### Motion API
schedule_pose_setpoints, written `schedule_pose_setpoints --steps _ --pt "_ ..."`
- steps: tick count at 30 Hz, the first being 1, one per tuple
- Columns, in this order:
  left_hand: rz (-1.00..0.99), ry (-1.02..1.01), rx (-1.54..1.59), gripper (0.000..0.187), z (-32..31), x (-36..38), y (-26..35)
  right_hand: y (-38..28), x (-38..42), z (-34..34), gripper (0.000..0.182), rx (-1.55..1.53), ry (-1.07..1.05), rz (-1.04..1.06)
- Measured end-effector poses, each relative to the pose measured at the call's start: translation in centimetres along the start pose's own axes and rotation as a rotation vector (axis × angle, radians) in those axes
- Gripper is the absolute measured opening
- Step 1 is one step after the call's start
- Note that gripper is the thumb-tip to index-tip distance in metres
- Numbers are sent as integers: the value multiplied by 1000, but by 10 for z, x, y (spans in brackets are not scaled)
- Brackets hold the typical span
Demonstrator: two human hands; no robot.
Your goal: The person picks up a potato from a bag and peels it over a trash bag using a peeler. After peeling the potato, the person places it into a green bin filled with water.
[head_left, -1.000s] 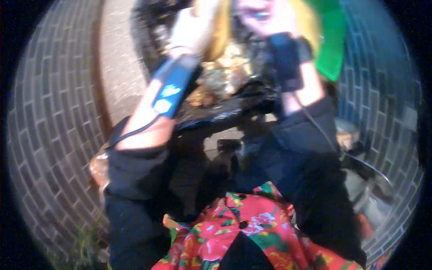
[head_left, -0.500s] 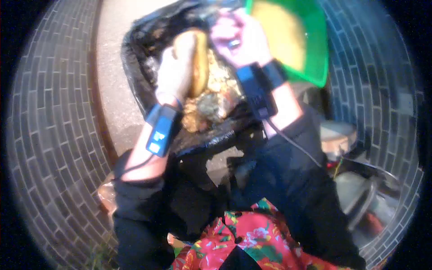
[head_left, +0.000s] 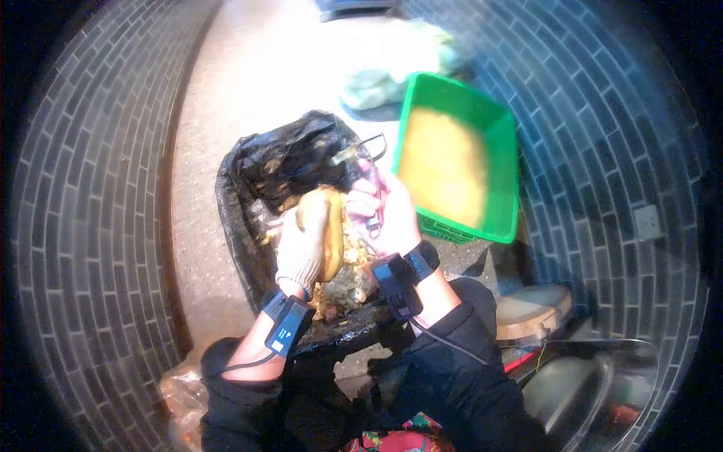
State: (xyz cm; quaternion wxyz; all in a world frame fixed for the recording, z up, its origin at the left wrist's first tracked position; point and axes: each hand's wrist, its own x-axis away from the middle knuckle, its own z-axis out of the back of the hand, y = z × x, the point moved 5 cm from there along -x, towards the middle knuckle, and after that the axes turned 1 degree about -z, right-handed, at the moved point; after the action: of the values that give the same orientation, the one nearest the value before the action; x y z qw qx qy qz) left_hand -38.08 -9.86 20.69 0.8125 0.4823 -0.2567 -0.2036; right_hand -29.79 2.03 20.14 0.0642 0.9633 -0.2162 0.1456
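My left hand (head_left: 303, 245), in a pale knitted glove, is wrapped round a long yellow-brown piece of produce (head_left: 332, 237), whose exact kind I cannot make out. It is held over a bin lined with a black plastic bag (head_left: 237, 203), where yellowish peelings and scraps (head_left: 354, 260) lie. Close by on the right, my bare right hand (head_left: 388, 211) is closed round the handle of a peeler (head_left: 369, 149). The peeler's metal head sticks up beyond the fingers, apart from the produce.
A green crate (head_left: 506, 181) with blurred yellow contents (head_left: 444, 166) stands right of the bin. Behind it sits a pale green, overexposed bundle (head_left: 376, 89). A round wooden block (head_left: 531, 313) and a metal basin (head_left: 595, 384) are at the lower right. Brick walls (head_left: 98, 211) flank both sides.
The view has tilted up, so the bin and crate appear lower and more floor shows behind. My right hand shows more clearly with the peeler; my left still grips the produce.
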Motion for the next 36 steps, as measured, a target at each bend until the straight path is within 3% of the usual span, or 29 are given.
schedule_pose_setpoints --steps 8,10,12,14,16,23,28,30,32,36 --pt "99 48 -78 63 3 4 -1 1 4 -4 21 -83 -13 -28" --pt "82 39 29 61 -7 -1 -15 -1 3 -1 21 -62 14 -19" --pt "-705 31 -884 60 -15 -1 -13 -2 3 -1 18 -80 -64 -52" --pt "-681 -12 -1085 65 -19 -1 -12 -4 4 1 19 -102 -101 -25" --pt "46 7 7 68 0 2 -7 -6 6 -2 23 -111 -11 -15" --pt "91 34 -36 74 1 -2 -8 -12 7 -3 29 -217 -151 83" --pt "-3 29 324 72 1 -13 -10 -17 2 1 27 -174 -142 160" --pt "79 79 258 71 5 -36 -43 -18 -2 8 28 -206 -125 185" --pt "95 282 225 72 22 -22 -12 -18 -7 16 27 -297 -133 185" --pt "34 511 313 72 34 -35 -12 -7 -30 55 26 -422 -84 312"
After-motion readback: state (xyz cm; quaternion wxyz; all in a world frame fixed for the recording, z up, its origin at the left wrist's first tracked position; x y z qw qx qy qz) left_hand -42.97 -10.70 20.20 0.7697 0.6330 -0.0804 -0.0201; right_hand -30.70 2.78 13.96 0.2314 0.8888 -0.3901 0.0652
